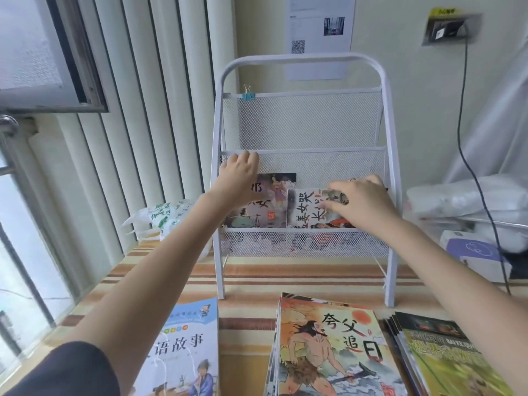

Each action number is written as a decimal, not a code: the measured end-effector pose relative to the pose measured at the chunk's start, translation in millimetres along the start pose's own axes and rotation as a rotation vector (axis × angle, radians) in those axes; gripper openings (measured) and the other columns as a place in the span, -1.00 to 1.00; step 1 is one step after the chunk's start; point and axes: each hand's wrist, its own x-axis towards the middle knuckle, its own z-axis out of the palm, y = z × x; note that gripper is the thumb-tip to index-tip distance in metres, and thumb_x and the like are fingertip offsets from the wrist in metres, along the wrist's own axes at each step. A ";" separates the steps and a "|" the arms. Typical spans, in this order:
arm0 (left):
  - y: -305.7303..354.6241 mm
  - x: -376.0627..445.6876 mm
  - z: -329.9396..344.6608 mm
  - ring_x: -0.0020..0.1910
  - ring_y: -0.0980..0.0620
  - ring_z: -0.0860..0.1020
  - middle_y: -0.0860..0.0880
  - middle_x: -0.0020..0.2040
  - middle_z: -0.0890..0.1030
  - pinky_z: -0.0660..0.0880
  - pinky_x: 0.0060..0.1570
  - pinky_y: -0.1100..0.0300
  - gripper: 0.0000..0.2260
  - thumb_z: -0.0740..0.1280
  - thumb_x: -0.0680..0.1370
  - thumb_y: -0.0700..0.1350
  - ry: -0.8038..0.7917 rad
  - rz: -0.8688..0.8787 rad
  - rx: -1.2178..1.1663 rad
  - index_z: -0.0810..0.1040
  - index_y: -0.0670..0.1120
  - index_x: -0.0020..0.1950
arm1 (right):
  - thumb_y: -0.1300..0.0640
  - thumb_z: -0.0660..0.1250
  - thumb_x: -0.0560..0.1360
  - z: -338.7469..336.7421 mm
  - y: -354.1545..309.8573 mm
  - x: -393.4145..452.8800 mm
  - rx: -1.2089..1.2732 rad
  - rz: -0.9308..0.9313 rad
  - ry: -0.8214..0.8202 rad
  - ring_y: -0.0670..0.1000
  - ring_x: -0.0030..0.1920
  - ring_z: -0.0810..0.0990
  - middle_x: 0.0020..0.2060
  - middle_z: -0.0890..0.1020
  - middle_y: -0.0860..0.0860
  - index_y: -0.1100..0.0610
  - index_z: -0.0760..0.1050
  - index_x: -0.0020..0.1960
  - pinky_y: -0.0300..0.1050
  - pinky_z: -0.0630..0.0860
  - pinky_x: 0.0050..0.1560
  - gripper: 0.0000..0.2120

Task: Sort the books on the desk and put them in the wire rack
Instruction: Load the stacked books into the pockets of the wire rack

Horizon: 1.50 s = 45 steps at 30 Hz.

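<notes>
A white wire rack point(303, 115) stood on the striped counter point(251, 278) against the wall. In its lowest pocket two picture books stood upright: a dark-covered book point(274, 201) on the left and a pale-covered book point(307, 208) overlapping it on the right. The left hand point(238, 174) rested on the rim of the middle pocket, in front of the dark book. The right hand point(361, 200) held the pale book's upper right part, fingers curled over it. Nearer on the counter lay a blue book point(183, 350), a stack of picture books point(328, 347) and a fanned pile of magazines point(440, 355).
</notes>
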 end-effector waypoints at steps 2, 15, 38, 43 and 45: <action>0.9 2.2 -6.5 0.12 -0.09 0.37 -0.09 0.05 0.49 0.36 0.19 0.01 -0.49 0.42 0.42 0.18 -0.053 -0.009 -0.015 0.41 -0.17 0.12 | -0.26 0.24 0.44 2.5 -0.6 -1.7 0.010 -0.001 0.032 0.10 -0.03 0.51 -0.10 0.67 0.03 -0.01 0.53 0.20 -0.07 0.21 0.18 -0.54; 16.2 -6.8 -89.7 -0.15 -0.24 0.60 -0.20 -0.12 0.61 0.53 -0.22 0.01 -0.75 0.22 0.62 -0.15 0.301 -0.046 -0.179 0.39 -0.15 0.29 | -0.04 0.27 0.55 -28.9 -11.6 -33.6 0.822 0.223 0.614 0.01 -0.21 0.50 -0.21 0.57 0.13 0.19 0.42 -0.13 -0.14 0.42 -0.15 -0.72; 144.2 -156.2 -35.5 -0.06 0.07 0.58 -0.02 -0.03 0.60 0.52 -0.02 0.18 -0.93 0.26 0.61 -0.16 0.218 -0.294 -1.317 0.45 -0.01 0.06 | 0.06 0.39 0.47 1.7 -47.9 -166.5 1.188 0.516 0.414 0.10 0.24 0.49 0.21 0.48 0.15 -0.06 0.26 0.20 0.07 0.43 0.28 -0.60; 158.8 -195.7 -20.7 -0.13 0.10 0.52 0.05 -0.13 0.57 0.55 -0.06 0.11 -0.83 0.27 0.61 -0.12 0.147 -0.307 -1.343 0.36 -0.15 0.13 | -0.10 0.27 0.51 8.4 -42.3 -200.8 1.155 0.600 0.205 -0.06 0.42 0.27 0.42 0.30 -0.06 0.05 0.16 0.46 0.04 0.22 0.42 -0.40; 162.4 -210.3 -5.0 -0.28 0.08 0.43 0.22 -0.32 0.45 0.59 -0.14 -0.10 -0.86 0.26 0.61 -0.08 0.039 -0.397 -1.395 0.31 -0.08 0.06 | -0.17 0.21 0.52 11.8 -45.4 -210.8 1.195 0.600 0.104 -0.19 0.31 0.33 0.28 0.36 -0.24 -0.15 0.25 0.29 -0.10 0.32 0.28 -0.62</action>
